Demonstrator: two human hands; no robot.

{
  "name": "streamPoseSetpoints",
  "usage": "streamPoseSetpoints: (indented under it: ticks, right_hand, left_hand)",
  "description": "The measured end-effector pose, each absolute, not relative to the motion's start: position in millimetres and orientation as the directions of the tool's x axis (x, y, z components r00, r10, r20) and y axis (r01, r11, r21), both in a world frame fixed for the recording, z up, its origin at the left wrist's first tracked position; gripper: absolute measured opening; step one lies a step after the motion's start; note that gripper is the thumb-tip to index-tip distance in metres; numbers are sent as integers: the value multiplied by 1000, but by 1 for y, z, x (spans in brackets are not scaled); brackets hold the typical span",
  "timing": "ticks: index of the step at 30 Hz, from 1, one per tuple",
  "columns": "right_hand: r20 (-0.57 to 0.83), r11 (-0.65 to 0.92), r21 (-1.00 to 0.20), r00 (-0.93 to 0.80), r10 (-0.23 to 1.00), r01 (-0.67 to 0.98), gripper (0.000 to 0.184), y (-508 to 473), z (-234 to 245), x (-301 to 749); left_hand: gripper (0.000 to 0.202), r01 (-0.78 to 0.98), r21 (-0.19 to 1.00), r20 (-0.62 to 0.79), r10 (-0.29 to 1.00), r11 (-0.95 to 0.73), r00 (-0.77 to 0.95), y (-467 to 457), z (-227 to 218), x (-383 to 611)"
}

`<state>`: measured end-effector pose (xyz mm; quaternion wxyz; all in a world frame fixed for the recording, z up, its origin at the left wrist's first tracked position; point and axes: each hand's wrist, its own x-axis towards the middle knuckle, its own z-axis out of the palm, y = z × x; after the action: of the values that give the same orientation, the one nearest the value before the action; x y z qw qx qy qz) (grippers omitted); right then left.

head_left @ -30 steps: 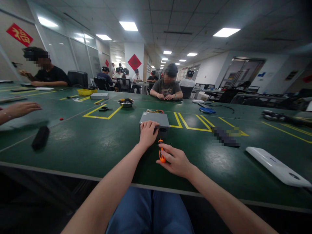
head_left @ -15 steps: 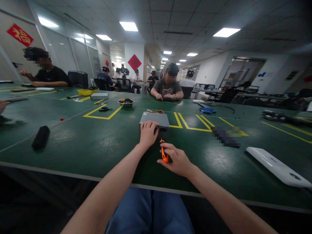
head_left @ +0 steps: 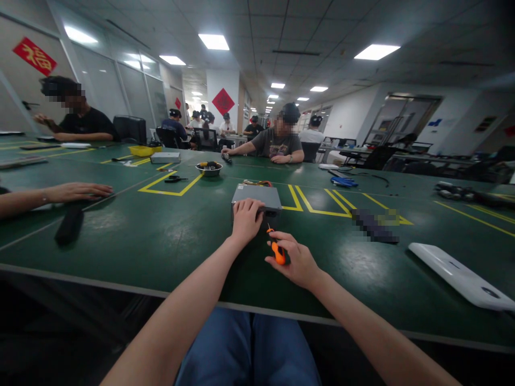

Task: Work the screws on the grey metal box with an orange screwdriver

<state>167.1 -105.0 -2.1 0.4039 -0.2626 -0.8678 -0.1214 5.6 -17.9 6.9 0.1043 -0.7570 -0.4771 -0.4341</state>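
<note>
A grey metal computer power supply point(head_left: 261, 194) sits on the green table in front of me, its power socket facing my side and coloured wires point(head_left: 259, 183) at its far end. My left hand point(head_left: 247, 219) grips its near left edge, fingers over the top and thumb near the socket. Just right of it, my right hand point(head_left: 295, 257) holds an orange and black screwdriver point(head_left: 278, 253) between thumb and fingers. The thin shaft points up toward the near face of the power supply; whether the tip touches it I cannot tell.
A metal bowl point(head_left: 209, 169) with small items stands beyond the power supply. To the left lie a black case point(head_left: 69, 226) and another person's hand point(head_left: 84, 191). At right are a dark pixelated object point(head_left: 374, 226) and a white device point(head_left: 458, 273). A person point(head_left: 277, 140) sits opposite.
My right hand and the screwdriver have shifted slightly right, the handle now tilted more. A neighbour's hand has come onto the table at left. The person opposite has reached an arm sideways to my left.
</note>
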Motion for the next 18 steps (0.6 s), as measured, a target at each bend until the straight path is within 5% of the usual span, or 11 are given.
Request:
streamPoseSetpoints:
  ticks: [6, 18]
  right_hand:
    - [697, 805, 137, -633, 336, 578, 28, -107, 3, 166]
    - [710, 786, 103, -598, 372, 610, 25, -103, -1, 169]
  left_hand:
    - [23, 814, 261, 750, 640, -519, 168, -20, 9, 6]
    - [23, 813, 265, 753, 638, -519, 162, -19, 7, 6]
